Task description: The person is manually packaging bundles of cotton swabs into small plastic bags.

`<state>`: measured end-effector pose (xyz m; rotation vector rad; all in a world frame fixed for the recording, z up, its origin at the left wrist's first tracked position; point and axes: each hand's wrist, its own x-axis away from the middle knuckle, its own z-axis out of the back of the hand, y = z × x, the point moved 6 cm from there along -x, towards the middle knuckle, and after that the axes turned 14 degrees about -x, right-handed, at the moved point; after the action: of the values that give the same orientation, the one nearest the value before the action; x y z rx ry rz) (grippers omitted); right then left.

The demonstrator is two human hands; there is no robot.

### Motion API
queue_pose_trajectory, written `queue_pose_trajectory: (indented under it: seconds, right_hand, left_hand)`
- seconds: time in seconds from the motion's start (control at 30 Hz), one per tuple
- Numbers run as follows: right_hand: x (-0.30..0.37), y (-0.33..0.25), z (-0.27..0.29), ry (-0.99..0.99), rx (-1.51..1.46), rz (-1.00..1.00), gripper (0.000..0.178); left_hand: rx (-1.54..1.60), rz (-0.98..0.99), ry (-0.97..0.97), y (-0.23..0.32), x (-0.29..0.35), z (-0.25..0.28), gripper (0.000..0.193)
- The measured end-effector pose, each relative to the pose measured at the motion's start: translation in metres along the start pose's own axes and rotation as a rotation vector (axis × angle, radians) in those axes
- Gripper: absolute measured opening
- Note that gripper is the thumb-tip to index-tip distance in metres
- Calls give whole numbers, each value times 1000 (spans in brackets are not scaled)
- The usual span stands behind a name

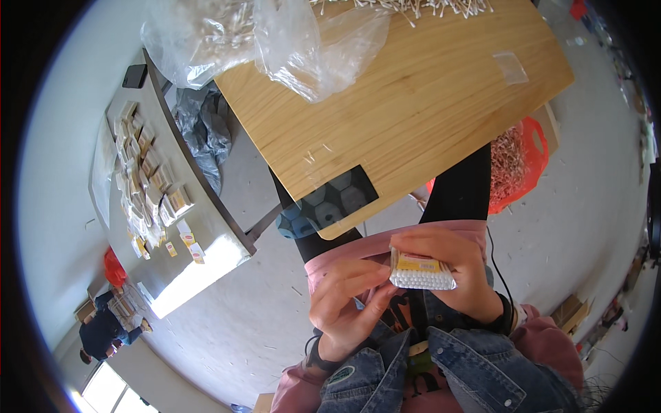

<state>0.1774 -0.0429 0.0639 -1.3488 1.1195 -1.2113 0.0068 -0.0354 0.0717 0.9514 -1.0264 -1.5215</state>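
Close to my chest is a small clear pack of cotton swabs (423,278), its white tips packed in rows toward me and a yellow label along its top. My right hand (458,265) wraps round the pack from its right side, fingers over the far edge. At the pack's left end, the thumb and fingertips of my left hand (348,296) pinch its corner. Whether a loose flap of wrapper lies between those fingertips is too small to tell.
A wooden table (413,117) stands ahead, bearing a clear plastic bag (303,48), loose swabs (441,7) and a dark phone-like slab (341,199). Many finished-looking packs (148,172) lie on a side table (206,227) at left. A red bag (533,162) of pink-looking sticks sits right. Another person (103,327) is far left.
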Motion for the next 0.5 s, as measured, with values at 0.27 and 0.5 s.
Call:
queue_pose_trajectory:
  seconds: [0.27, 0.5]
  right_hand:
    - [0, -6, 0, 4, 96, 51, 43]
    - [0, -6, 0, 7, 104, 46, 44]
  left_hand:
    - [7, -39, -13, 2, -1, 0, 22]
    - [45, 17, -29, 1, 1, -1, 23]
